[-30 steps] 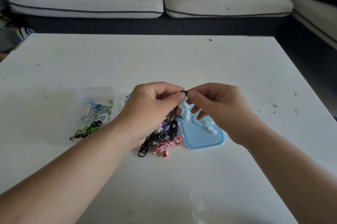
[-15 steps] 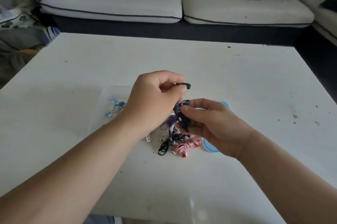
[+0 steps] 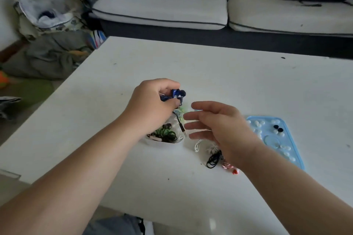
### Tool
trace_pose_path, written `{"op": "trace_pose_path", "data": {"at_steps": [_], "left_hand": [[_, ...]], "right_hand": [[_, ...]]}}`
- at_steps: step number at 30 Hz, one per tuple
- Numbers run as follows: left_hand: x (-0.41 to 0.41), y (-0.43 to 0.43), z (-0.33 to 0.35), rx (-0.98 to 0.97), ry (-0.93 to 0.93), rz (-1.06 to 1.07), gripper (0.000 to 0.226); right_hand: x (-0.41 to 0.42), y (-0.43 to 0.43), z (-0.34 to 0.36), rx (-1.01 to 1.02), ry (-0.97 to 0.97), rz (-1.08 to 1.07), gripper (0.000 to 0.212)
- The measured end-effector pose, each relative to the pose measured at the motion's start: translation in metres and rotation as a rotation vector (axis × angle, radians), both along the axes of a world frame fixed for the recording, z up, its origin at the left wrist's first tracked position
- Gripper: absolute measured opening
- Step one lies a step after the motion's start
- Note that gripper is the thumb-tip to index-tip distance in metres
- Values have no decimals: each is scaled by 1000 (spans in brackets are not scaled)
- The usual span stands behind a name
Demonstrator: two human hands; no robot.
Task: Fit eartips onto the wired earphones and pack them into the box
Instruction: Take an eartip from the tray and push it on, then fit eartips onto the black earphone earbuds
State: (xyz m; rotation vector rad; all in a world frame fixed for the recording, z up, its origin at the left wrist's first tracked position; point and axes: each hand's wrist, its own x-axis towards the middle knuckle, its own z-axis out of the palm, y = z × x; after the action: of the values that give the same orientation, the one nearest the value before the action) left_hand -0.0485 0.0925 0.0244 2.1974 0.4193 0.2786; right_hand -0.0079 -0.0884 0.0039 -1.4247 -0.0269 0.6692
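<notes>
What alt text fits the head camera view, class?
A left hand grips bundled dark blue earphones over a clear box on a white table; the open right hand hovers beside a blue tray of eartips.

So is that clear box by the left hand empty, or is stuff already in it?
Not empty. The clear box holds coiled green and black earphones; the left hand, gripping blue earphones, hides the rest.
</notes>
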Motion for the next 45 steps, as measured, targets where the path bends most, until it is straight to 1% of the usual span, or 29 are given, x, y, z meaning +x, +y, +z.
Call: {"op": "trace_pose_path", "data": {"at_steps": [2, 3, 5, 10, 13, 15, 18, 20, 22, 24, 27, 29, 30, 32, 35, 37, 39, 41, 45], "left_hand": [[0, 18, -7, 62, 48, 50, 35], [-1, 25, -12, 108, 89, 48, 35], [-1, 30, -22, 209, 178, -1, 32], [2, 26, -44, 487, 348, -162, 24], [1, 20, -46, 593, 415, -212, 23], [0, 14, -41, 678, 430, -216, 24], [0, -1, -25, 781, 319, -194, 19], [1, -21, -17, 731, 190, -227, 20], [1, -44, -11, 597, 144, -339, 17], [2, -67, -12, 524, 210, -464, 14], [10, -96, -24, 552, 301, -601, 12], [15, -112, -33, 579, 362, -643, 10], [17, -117, -38, 603, 384, -638, 12], [19, -124, -46, 626, 374, -605, 23], [22, -129, -52, 646, 339, -573, 39], [25, -130, -47, 621, 367, -572, 38], [28, -130, -39, 569, 387, -563, 26], [32, -128, -27, 453, 377, -489, 15], [35, -125, -6, 73, 294, -291, 12]], "right_hand": [[0, 4, -5, -127, -57, -51, 28], [0, 6, -8, -147, -53, -64, 29], [-3, 7, -12, -143, -25, -52, 28], [-3, 5, -16, -178, -40, -1, 28], [-3, 2, -16, -192, -44, 15, 27], [-1, -1, -14, -203, -58, 4, 26], [6, -13, -8, -234, -92, -52, 22], [10, -27, -4, -282, -121, -93, 20], [14, -40, -3, -344, -157, -106, 18], [15, -52, -4, -436, -189, -82, 16], [13, -72, -9, -598, -236, -2, 18], [9, -88, -10, -712, -284, 80, 21], [7, -95, -11, -767, -301, 134, 22], [2, -108, -13, -857, -310, 232, 24], [-4, -122, -16, -911, -330, 362, 26], [-6, -125, -13, -915, -352, 438, 28], [-6, -128, -11, -906, -353, 476, 26], [-4, -131, -8, -882, -347, 470, 23], [5, -132, -1, -799, -342, 347, 16]]}}
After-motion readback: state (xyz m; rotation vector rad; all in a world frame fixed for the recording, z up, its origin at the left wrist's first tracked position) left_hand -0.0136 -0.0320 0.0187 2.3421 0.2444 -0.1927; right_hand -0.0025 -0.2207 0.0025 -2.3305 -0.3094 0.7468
